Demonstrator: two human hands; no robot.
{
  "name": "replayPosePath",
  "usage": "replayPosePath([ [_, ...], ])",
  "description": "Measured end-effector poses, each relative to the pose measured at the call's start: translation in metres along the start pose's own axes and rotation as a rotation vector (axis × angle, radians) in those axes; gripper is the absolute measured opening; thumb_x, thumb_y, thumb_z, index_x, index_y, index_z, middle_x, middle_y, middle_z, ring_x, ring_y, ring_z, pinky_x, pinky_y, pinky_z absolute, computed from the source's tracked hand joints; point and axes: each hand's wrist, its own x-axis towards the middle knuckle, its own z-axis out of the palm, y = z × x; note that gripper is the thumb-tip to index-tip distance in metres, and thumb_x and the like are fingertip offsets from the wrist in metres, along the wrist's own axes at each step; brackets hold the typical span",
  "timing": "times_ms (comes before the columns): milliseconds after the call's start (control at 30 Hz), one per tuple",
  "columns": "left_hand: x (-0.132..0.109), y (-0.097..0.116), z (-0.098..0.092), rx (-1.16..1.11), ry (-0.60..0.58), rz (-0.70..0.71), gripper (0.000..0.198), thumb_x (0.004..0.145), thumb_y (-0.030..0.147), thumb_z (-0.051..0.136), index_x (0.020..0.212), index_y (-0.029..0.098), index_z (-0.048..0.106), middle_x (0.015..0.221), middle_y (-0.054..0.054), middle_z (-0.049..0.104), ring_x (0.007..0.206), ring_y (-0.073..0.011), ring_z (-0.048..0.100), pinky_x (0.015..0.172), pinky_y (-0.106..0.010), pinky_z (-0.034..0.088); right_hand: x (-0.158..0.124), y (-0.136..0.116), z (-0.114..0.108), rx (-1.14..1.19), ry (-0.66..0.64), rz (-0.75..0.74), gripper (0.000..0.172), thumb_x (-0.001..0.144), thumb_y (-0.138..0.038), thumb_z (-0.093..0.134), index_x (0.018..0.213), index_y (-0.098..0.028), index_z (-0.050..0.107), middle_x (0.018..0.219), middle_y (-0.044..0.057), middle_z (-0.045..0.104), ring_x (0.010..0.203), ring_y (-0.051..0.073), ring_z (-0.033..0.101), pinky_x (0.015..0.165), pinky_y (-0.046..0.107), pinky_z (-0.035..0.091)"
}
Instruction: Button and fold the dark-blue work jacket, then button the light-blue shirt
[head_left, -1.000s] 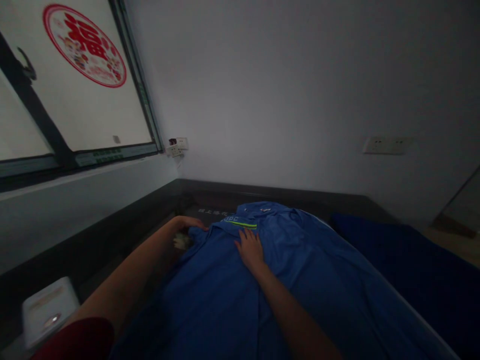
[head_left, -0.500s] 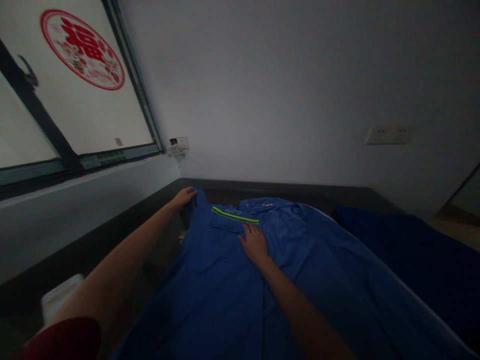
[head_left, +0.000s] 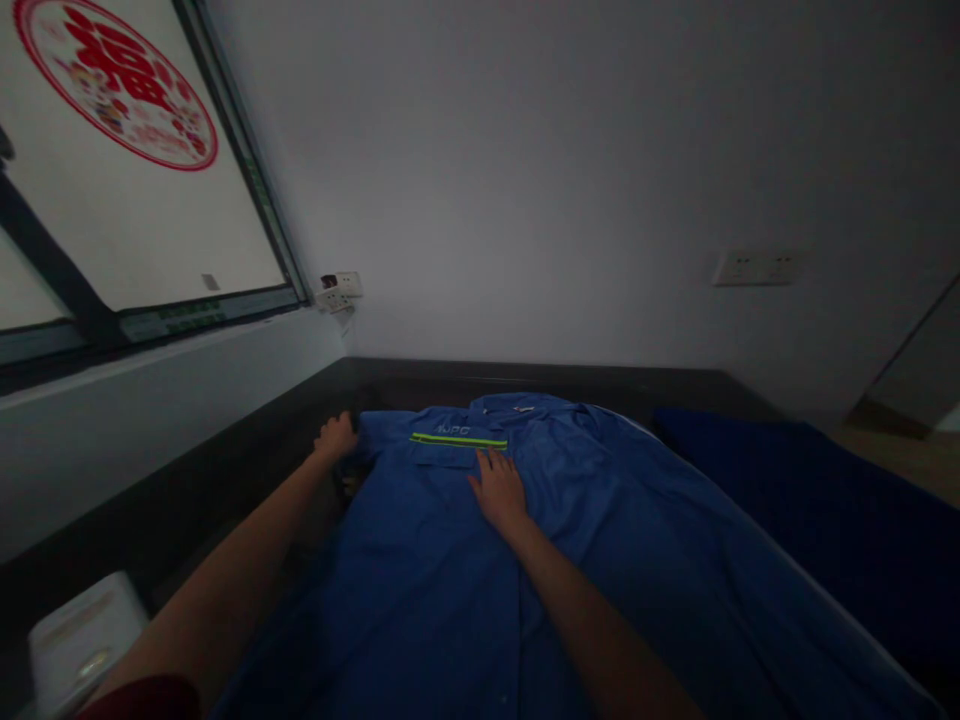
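A blue work jacket (head_left: 427,540) lies spread front side up on a dark surface, its collar at the far end. A bright yellow-green strip (head_left: 459,441) with light lettering above it crosses the chest over a pocket flap. At the garment's far left, my left hand (head_left: 336,438) has its fingers curled closed round the edge of the sleeve. My right hand (head_left: 500,490) rests flat on the chest just below the strip, fingers stretched and slightly apart. The left sleeve part beneath my left forearm is partly hidden.
Dark blue cloth (head_left: 795,500) lies to the right of the jacket. A white box-like object (head_left: 86,630) sits at the lower left beside my forearm. Behind the dark tabletop (head_left: 540,376) rises a wall with sockets (head_left: 761,268); a window (head_left: 150,230) is at the left.
My left hand has moved left and down, drawing the jacket's raised sleeve edge outward and flatter. My right hand stays on the chest. The view has shifted slightly to the right.
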Motion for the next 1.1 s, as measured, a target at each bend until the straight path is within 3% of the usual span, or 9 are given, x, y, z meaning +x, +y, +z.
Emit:
replayPosePath([
  [167,0.032,0.031,0.038,0.147,-0.069,0.205,0.036,0.08,0.02,0.053,0.115,0.014,0.056,0.121,-0.016,0.056,0.116,-0.0294,0.05,0.097,-0.04,0.039,-0.001,-0.002,-0.002,-0.027,-0.01,0.005,0.051,0.092,-0.036,0.045,0.138,-0.016,0.044,0.142,0.016,0.044,0.132,0.027,0.039,0.11,0.043,0.026],
  [267,0.048,0.067,0.072,0.177,-0.13,0.381,0.033,0.082,0.018,0.05,0.114,0.018,0.058,0.117,-0.009,0.06,0.114,-0.0219,0.052,0.101,-0.034,0.038,-0.001,-0.003,-0.003,-0.04,-0.007,0.006,0.049,0.092,-0.036,0.046,0.137,-0.014,0.046,0.141,0.016,0.045,0.132,0.027,0.038,0.109,0.043,0.026],
  [400,0.055,0.119,0.108,0.196,-0.151,0.586,0.046,0.084,0.012,0.046,0.129,0.021,0.05,0.126,-0.007,0.055,0.117,-0.0185,0.049,0.102,-0.031,0.038,-0.001,-0.004,-0.004,-0.046,-0.015,0.013,0.047,0.092,-0.036,0.047,0.134,-0.015,0.049,0.14,0.016,0.047,0.132,0.027,0.038,0.109,0.043,0.026],
  [467,0.056,0.141,0.117,0.222,-0.165,0.673,0.05,0.083,0.008,0.044,0.129,0.027,0.051,0.133,-0.005,0.049,0.121,-0.0187,0.045,0.103,-0.033,0.038,-0.002,-0.005,-0.006,-0.044,-0.024,0.02,0.046,0.092,-0.036,0.047,0.134,-0.016,0.049,0.14,0.016,0.047,0.132,0.027,0.039,0.109,0.043,0.027],
  [600,0.068,0.169,0.125,0.316,-0.252,0.786,0.036,0.082,0.009,0.047,0.101,0.031,0.068,0.134,-0.001,0.048,0.127,-0.0217,0.039,0.103,-0.039,0.036,-0.003,-0.007,-0.008,-0.031,-0.016,0.023,0.046,0.092,-0.036,0.047,0.133,-0.015,0.05,0.139,0.016,0.048,0.131,0.027,0.039,0.109,0.044,0.026],
  [700,0.084,0.182,0.128,0.405,-0.323,0.758,0.028,0.081,0.013,0.051,0.09,0.029,0.071,0.128,-0.004,0.055,0.124,-0.025,0.043,0.102,-0.043,0.036,-0.003,-0.006,-0.007,-0.018,-0.007,0.024,0.045,0.092,-0.036,0.047,0.132,-0.014,0.05,0.139,0.016,0.047,0.131,0.027,0.039,0.11,0.044,0.025],
  [867,0.103,0.202,0.141,0.511,-0.391,0.563,0.024,0.083,0.033,0.053,0.097,0.024,0.069,0.11,-0.011,0.066,0.106,-0.0287,0.059,0.091,-0.045,0.045,-0.001,-0.005,-0.004,0.0,-0.014,0.027,0.045,0.092,-0.037,0.048,0.131,-0.014,0.051,0.14,0.017,0.046,0.132,0.027,0.038,0.11,0.045,0.025],
  [967,0.103,0.213,0.15,0.513,-0.368,0.479,0.04,0.082,0.045,0.052,0.114,0.022,0.061,0.112,-0.013,0.066,0.1,-0.0277,0.063,0.084,-0.041,0.05,-0.001,-0.005,-0.004,0.005,-0.017,0.027,0.046,0.092,-0.037,0.047,0.131,-0.014,0.051,0.14,0.017,0.046,0.132,0.028,0.038,0.11,0.046,0.024],
  [1100,0.099,0.224,0.158,0.504,-0.298,0.43,0.043,0.077,0.037,0.062,0.117,0.022,0.058,0.118,-0.014,0.064,0.104,-0.0274,0.063,0.084,-0.038,0.05,-0.001,-0.005,-0.005,0.019,-0.019,0.034,0.045,0.093,-0.037,0.047,0.131,-0.014,0.051,0.14,0.017,0.046,0.132,0.027,0.038,0.11,0.045,0.025],
])
